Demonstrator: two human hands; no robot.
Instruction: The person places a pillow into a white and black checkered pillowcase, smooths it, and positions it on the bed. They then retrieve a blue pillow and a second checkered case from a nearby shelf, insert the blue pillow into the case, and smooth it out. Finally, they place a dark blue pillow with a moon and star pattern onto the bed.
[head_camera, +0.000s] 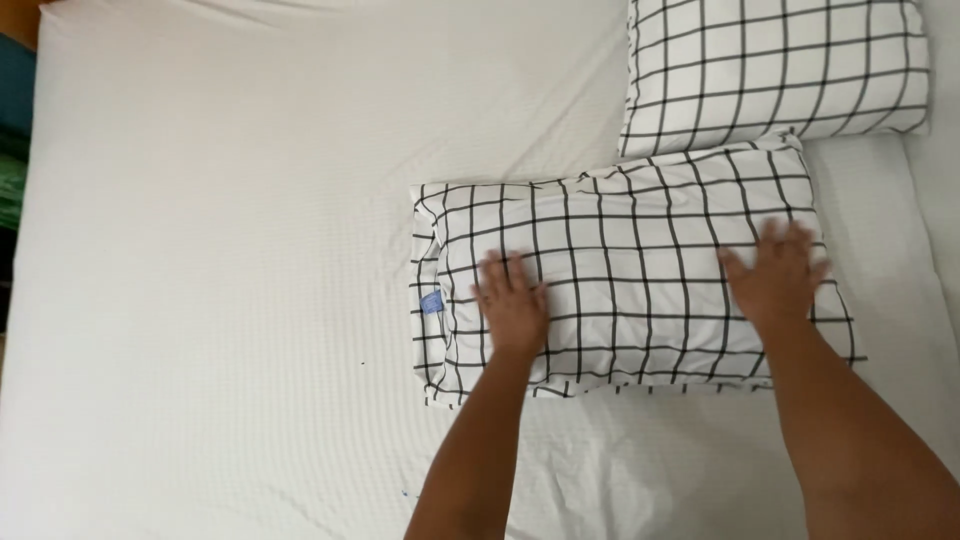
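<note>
- My left hand (512, 305) lay flat and open on the near pillow (630, 275), fingers spread, gripping nothing.
- My right hand (775, 275) pressed likewise, palm down, toward the pillow's right end.
- Even pressure from both palms seemed best to me for keeping the checked cover smooth.
- That pillow sat on the white sheet (220, 260), its far corner touching a second checked pillow (775, 70).
- A small blue tag (431, 302) showed at its left edge.
</note>
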